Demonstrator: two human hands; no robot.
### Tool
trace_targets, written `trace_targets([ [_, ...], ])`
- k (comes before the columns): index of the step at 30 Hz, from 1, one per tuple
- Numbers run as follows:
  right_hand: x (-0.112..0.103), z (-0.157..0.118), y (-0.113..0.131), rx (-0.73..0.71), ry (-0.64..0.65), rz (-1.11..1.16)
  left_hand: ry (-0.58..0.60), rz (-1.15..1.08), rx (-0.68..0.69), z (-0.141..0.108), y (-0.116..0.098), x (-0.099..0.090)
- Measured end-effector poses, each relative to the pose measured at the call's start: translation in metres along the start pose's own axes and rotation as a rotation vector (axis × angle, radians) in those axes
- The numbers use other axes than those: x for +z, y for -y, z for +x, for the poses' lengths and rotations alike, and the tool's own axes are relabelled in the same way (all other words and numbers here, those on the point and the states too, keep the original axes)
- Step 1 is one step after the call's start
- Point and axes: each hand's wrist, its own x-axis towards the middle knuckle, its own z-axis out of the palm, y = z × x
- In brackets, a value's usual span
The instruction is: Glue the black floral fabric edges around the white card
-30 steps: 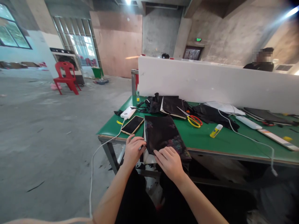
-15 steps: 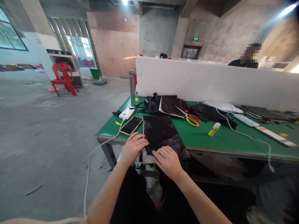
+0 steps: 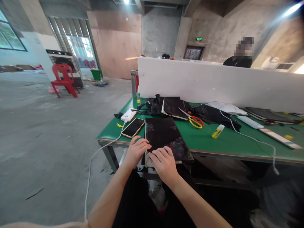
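A book in a dark, flower-patterned cover [image 3: 163,133] lies at the green table's front edge, its near end jutting over it. Against its left edge rests my left hand [image 3: 137,150], fingers bent and close together at the cover. My right hand [image 3: 163,163] is on the near edge of the book, the fingers curled over the cover and the thumb side near my left fingertips. Pale pages show under the near edge. A phone [image 3: 133,128] lies just left of the book. Scissors with red and yellow handles [image 3: 196,122] are to its right.
On the green table [image 3: 201,142] are a glue stick [image 3: 218,131], a white power bank [image 3: 128,114] with a cable, another black-covered book [image 3: 174,108], dark scraps and a ruler [image 3: 280,138]. Behind a white partition [image 3: 213,82] is a person [image 3: 238,60].
My right hand has slid left along the book's near edge, closer to my left hand. More pale pages show at the near right. Behind the partition the person has shifted left.
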Motion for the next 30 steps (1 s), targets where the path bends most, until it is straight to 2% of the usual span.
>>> trace_targets([
  [8,0.005,-0.002,0.002,0.062,-0.071,0.064,-0.027,-0.003,0.03,-0.005,0.013,0.003],
  [11,0.004,-0.001,0.003,0.074,-0.074,0.057,-0.028,0.034,-0.003,-0.005,0.018,-0.001],
  [14,0.004,-0.001,0.004,0.082,-0.071,0.052,0.003,0.039,-0.03,-0.002,0.013,-0.01],
  [19,0.006,-0.003,0.006,0.087,-0.061,0.05,0.078,-0.042,0.054,0.003,-0.003,-0.021],
  [21,0.006,-0.002,0.005,0.094,-0.055,0.056,0.062,-0.089,0.07,0.004,-0.005,-0.02],
  [24,0.003,0.001,0.003,0.101,-0.05,0.074,0.041,-0.137,0.023,0.003,-0.005,-0.016],
  [27,-0.001,0.003,-0.003,0.14,-0.041,0.098,0.075,-0.167,-0.028,0.002,-0.002,-0.012],
  [30,-0.005,0.002,-0.011,0.246,0.004,0.146,0.134,-0.217,-0.054,0.003,0.004,-0.008],
])
